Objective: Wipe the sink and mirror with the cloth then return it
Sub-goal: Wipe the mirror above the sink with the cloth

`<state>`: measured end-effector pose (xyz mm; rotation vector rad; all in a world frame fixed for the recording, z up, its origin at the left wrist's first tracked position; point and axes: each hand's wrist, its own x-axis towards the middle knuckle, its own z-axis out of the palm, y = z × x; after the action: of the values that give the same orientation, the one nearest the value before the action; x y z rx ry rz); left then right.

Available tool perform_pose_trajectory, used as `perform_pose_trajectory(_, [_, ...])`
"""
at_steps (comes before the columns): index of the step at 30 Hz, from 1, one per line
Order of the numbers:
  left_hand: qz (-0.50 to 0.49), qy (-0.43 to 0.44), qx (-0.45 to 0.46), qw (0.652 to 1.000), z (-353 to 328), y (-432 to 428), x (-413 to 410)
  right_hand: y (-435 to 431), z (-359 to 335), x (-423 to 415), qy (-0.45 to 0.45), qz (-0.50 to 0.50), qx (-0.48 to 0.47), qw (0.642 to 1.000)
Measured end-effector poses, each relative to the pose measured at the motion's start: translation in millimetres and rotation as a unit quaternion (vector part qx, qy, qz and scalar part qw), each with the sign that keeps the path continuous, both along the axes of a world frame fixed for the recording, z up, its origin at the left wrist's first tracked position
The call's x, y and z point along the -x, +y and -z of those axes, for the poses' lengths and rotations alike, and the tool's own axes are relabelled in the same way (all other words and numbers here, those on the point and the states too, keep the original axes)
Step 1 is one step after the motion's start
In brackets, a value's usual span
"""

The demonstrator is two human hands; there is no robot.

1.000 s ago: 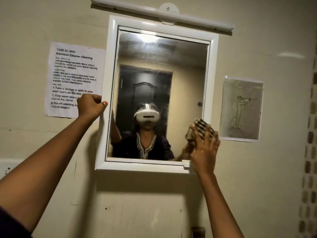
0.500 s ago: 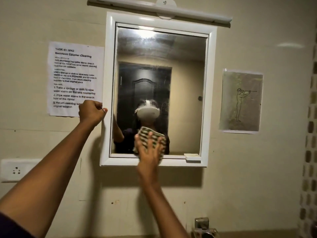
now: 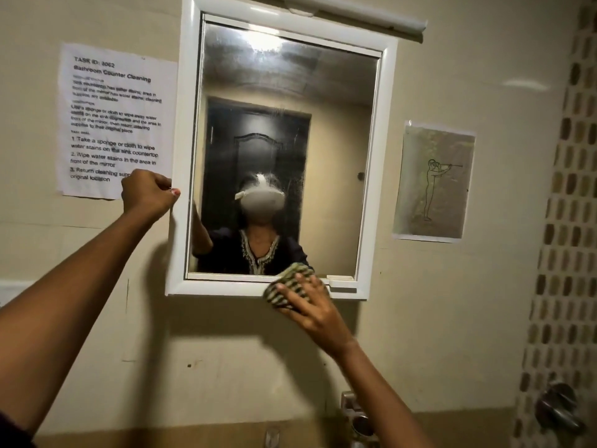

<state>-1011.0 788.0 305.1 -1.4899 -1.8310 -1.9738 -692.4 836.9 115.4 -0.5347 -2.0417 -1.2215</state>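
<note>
Wiping along the bottom edge of the wall mirror (image 3: pixel 287 92) with a striped cloth (image 3: pixel 286 287).

Right hand (image 3: pixel 305 302) laid flat with fingers spread, pressing the cloth against the lower white frame (image 3: pixel 226 287), just left of the small handle tab (image 3: pixel 342 282). Left hand (image 3: pixel 147 195) curled closed around the frame's left edge, partly overlapping the printed instruction sheet (image 3: pixel 116 121) taped beside it. Hazy smears across the glass. Line drawing on paper (image 3: pixel 434 181) stuck to the wall at right; tap fittings (image 3: pixel 357 412) below; sink itself out of view.
</note>
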Motion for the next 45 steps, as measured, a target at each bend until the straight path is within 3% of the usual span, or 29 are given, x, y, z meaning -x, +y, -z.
perform_pose_trajectory(5, [-0.015,0.012,0.003,1.0,-0.4,3.7,4.6,0.4,5.6,-82.5,-0.073,0.051,0.029,0.996])
perform_pose_trajectory(10, [-0.015,0.016,0.006,1.0,-2.5,5.9,5.5,-8.5,5.1,-113.4,-0.043,0.082,0.018,0.996])
perform_pose_trajectory(13, [-0.029,0.025,0.004,0.999,-3.5,7.7,4.8,-30.6,-6.7,-96.6,0.075,0.052,-0.028,0.995])
perform_pose_trajectory(16, [-0.033,0.027,0.005,0.999,-3.5,10.0,5.6,-45.4,-40.5,-84.4,0.266,0.047,-0.061,0.961])
perform_pose_trajectory(18, [-0.033,0.02,0.006,0.999,-3.7,9.4,4.7,-42.6,-67.8,-78.7,0.337,0.056,-0.02,0.94])
perform_pose_trajectory(22, [-0.04,0.023,-0.005,0.999,1.5,5.4,-0.7,-26.2,-88.9,-61.1,0.347,0.078,0.143,0.924])
perform_pose_trajectory(26, [-0.023,0.012,-0.011,1.0,7.2,4.9,-0.9,-19.2,-24.2,-62.2,0.378,0.115,0.16,0.905])
perform_pose_trajectory(29, [-0.023,0.026,-0.012,0.999,14.4,0.9,-4.3,-19.3,21.3,-69.5,0.407,0.113,0.227,0.878])
perform_pose_trajectory(32, [-0.045,0.045,-0.015,0.998,29.0,-10.6,-20.2,-24.5,38.0,-68.0,0.383,0.155,0.273,0.869])
perform_pose_trajectory(34, [-0.066,0.059,-0.064,0.994,51.2,-26.1,-44.1,-35.4,41.5,-63.2,0.354,0.191,0.296,0.866])
perform_pose_trajectory(35, [-0.043,0.063,-0.093,0.993,67.9,-36.0,-61.6,-42.1,44.8,-60.0,0.342,0.204,0.305,0.865])
perform_pose_trajectory(37, [0.1,0.047,-0.08,0.991,109.3,-54.2,-102.2,-57.1,53.5,-51.1,0.335,0.205,0.312,0.865])
perform_pose_trajectory(38, [0.203,0.016,-0.016,0.979,130.6,-60.8,-121.7,-64.8,55.8,-45.3,0.336,0.195,0.305,0.869])
perform_pose_trajectory(40, [0.387,-0.08,0.145,0.907,170.6,-69.3,-151.3,-82.6,56.3,-30.6,0.336,0.169,0.285,0.882])
perform_pose_trajectory(42, [0.472,-0.152,0.242,0.834,200.0,-71.4,-166.9,-100.7,56.3,-14.8,0.315,0.155,0.284,0.892])
perform_pose_trajectory(45, [0.531,-0.203,0.273,0.776,221.1,-71.8,-178.3,-124.1,57.7,-1.0,0.311,0.108,0.332,0.884])
